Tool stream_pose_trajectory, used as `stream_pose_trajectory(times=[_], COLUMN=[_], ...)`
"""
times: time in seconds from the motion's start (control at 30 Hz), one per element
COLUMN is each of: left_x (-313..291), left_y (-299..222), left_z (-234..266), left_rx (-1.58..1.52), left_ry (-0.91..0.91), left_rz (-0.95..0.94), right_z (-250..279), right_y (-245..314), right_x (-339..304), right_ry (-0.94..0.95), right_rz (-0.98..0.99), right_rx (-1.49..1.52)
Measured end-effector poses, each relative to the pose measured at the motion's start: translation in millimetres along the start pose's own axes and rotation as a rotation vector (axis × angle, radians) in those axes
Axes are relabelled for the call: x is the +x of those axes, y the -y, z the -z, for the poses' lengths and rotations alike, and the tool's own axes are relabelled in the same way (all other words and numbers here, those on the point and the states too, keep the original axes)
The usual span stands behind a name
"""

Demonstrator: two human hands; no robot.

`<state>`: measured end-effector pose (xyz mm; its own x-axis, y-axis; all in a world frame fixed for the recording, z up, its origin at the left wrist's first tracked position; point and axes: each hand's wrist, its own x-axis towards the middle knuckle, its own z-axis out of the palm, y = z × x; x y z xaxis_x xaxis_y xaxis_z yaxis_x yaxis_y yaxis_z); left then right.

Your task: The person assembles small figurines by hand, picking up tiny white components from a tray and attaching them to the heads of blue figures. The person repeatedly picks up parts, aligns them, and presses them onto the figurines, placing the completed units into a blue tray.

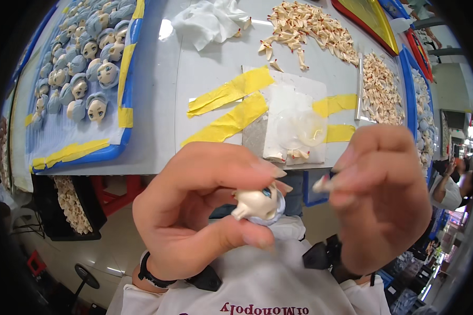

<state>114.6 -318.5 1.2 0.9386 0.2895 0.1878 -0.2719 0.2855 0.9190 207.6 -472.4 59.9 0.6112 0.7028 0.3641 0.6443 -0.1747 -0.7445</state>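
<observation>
My left hand (181, 210) grips a small doll head (258, 203) between thumb and fingers, in front of my chest. The head has a cream face, a painted blue eye and pale blue hair; it is turned sideways, and the fingers cover part of it. To its right, apart from it, my right hand (386, 191) pinches a tiny cream piece (322, 184) with a reddish end. Most of that piece is hidden by the fingertips. Beyond both hands, a clear round dish (311, 128) sits on a white pad (294, 94), with a few cream pieces at its near edge.
A blue tray (122, 149) of similar heads stands at the left. Loose cream pieces (312, 29) are heaped at the back, with another pile (381, 86) at the right. Yellow tape (228, 118) and a crumpled white cloth (207, 21) lie on the table. A black bin (92, 228) is below left.
</observation>
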Motion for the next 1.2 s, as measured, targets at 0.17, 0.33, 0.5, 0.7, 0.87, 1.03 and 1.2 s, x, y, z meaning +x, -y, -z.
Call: stream_pose_trajectory(times=[0.17, 0.33, 0.5, 0.7, 0.87, 1.03, 1.2], left_x=[-1.1, -7.6, -12.5, -7.8, 3.5, 4.3, 16.9], left_y=[-5.2, 4.2, 0.4, -1.1, -1.7, -28.7, -57.5], left_z=[-15.5, 4.6, 3.6, 5.5, -11.6, 6.8, 77.2], left_rx=[-0.030, 0.045, 0.094, 0.320, 0.680, 0.981, 1.406], left_ry=[-0.157, 0.019, -0.004, 0.035, 0.095, 0.072, -0.277], left_rz=[0.085, -0.035, 0.000, -0.124, -0.434, -0.559, -0.293], right_z=[-18.8, -27.0, -20.2, -3.9, -2.5, 58.0, 200.2], right_y=[7.1, 12.6, 7.0, 4.2, 13.3, 3.3, -75.7], right_x=[-7.3, -7.0, -2.8, -7.5, -15.3, -19.3, -76.4], right_ry=[-0.069, -0.142, -0.052, 0.080, 0.060, -0.259, -0.269], right_rz=[-0.056, -0.006, 0.082, -0.016, -0.296, -0.539, -0.732], right_rx=[0.106, -0.064, -0.095, 0.071, 0.256, -0.062, -0.619])
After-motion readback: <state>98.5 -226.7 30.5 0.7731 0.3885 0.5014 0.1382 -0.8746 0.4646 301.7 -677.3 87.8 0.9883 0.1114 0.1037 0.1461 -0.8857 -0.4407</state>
